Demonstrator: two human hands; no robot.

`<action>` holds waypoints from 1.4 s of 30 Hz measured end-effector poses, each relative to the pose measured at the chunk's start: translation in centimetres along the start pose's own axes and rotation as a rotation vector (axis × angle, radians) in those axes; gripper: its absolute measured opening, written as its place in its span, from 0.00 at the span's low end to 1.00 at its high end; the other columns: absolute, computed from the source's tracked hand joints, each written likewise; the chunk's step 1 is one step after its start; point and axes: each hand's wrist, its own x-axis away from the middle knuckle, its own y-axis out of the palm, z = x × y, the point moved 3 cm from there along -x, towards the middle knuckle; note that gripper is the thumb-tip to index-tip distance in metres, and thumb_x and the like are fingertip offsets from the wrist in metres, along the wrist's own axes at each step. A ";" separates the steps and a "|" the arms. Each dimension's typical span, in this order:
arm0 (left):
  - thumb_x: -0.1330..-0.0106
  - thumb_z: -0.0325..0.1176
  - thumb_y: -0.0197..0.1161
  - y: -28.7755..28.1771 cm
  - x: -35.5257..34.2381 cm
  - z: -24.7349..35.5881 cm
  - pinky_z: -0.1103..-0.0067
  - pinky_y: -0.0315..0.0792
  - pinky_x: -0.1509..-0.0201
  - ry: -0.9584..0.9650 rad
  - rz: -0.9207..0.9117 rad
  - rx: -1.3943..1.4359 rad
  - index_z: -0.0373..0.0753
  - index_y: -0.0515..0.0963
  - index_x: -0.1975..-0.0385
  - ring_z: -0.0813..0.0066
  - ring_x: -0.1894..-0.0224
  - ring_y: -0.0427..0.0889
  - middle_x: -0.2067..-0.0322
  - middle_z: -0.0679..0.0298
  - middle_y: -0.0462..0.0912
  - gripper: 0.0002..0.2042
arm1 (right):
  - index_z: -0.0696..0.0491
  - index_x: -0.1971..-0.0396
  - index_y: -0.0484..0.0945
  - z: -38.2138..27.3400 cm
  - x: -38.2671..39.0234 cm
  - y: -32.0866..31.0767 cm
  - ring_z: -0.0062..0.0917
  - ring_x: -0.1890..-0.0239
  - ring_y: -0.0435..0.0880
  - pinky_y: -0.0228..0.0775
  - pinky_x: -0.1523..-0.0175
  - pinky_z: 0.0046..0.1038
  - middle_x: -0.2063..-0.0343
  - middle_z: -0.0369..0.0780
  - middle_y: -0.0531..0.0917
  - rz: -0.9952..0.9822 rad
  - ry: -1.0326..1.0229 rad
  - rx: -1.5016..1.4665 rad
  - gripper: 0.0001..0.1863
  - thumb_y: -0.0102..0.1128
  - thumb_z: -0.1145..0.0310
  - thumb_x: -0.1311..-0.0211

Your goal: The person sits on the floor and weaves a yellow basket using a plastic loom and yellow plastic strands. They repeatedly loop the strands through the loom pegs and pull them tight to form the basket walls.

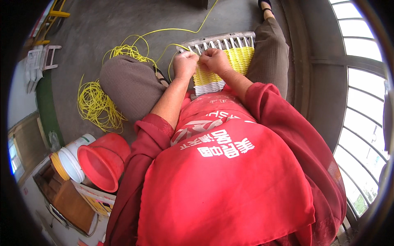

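Observation:
A yellow and white woven panel (pixel 238 61) is on a frame between my knees, its white band nearest my body. Along its far side, pale strands run up to a greyish curved bar (pixel 221 37). My left hand (pixel 185 64) is closed at the panel's left edge, with yellow cord (pixel 165 50) looping up to it. Close beside it, my right hand (pixel 215 61) is closed in a pinch over the far left part of the weave. Its fingertips meet the left hand's, and whatever they pinch is hidden.
Loose coils of yellow cord (pixel 96 104) lie on the grey floor (pixel 94 33) left of and behind my left knee (pixel 131 80). A red bucket (pixel 111 151) and pale tubs (pixel 69 162) lie tipped at lower left. A small white stool (pixel 50 57) stands far left; barred windows (pixel 361 110) line the right.

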 end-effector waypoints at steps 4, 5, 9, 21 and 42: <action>0.49 0.30 0.59 0.7 -0.1 0.4 0.75 0.67 0.84 -0.131 -0.036 -0.113 0.35 0.79 0.79 0.74 0.90 0.73 0.89 0.62 0.75 0.06 | 0.55 0.74 0.81 -0.7 0.7 -0.1 0.31 0.76 0.82 0.74 0.67 0.29 0.80 0.45 0.82 0.019 -0.019 0.069 0.10 0.60 0.65 0.52; 0.49 0.31 0.59 0.8 -0.2 0.5 0.74 0.67 0.83 -0.131 -0.037 -0.142 0.35 0.79 0.79 0.73 0.90 0.73 0.89 0.60 0.76 0.06 | 0.55 0.74 0.81 -0.9 0.9 0.0 0.31 0.76 0.82 0.74 0.66 0.30 0.80 0.45 0.82 0.025 -0.028 0.076 0.10 0.60 0.64 0.52; 0.50 0.35 0.60 0.8 -0.3 0.4 0.70 0.73 0.72 -0.072 0.036 -0.413 0.36 0.80 0.76 0.62 0.78 0.80 0.80 0.55 0.80 0.09 | 0.55 0.74 0.81 -1.0 1.4 0.1 0.36 0.75 0.82 0.73 0.65 0.32 0.79 0.46 0.82 0.062 -0.115 0.147 0.10 0.60 0.64 0.52; 0.53 0.35 0.61 1.0 -0.5 -0.9 0.70 0.74 0.67 0.096 0.142 -0.541 0.39 0.81 0.75 0.59 0.72 0.81 0.75 0.54 0.81 0.09 | 0.53 0.71 0.82 0.6 -0.6 -0.7 0.36 0.73 0.83 0.74 0.63 0.33 0.77 0.47 0.82 -0.125 -0.068 0.174 0.10 0.58 0.65 0.54; 0.43 0.29 0.57 -0.1 0.3 -0.9 0.82 0.66 0.87 -0.029 0.054 0.097 0.33 0.79 0.66 0.80 0.89 0.71 0.85 0.63 0.76 0.09 | 0.57 0.81 0.78 -1.7 -1.7 -1.1 0.17 0.83 0.77 0.69 0.78 0.20 0.82 0.37 0.80 -0.393 0.103 -0.031 0.08 0.59 0.68 0.51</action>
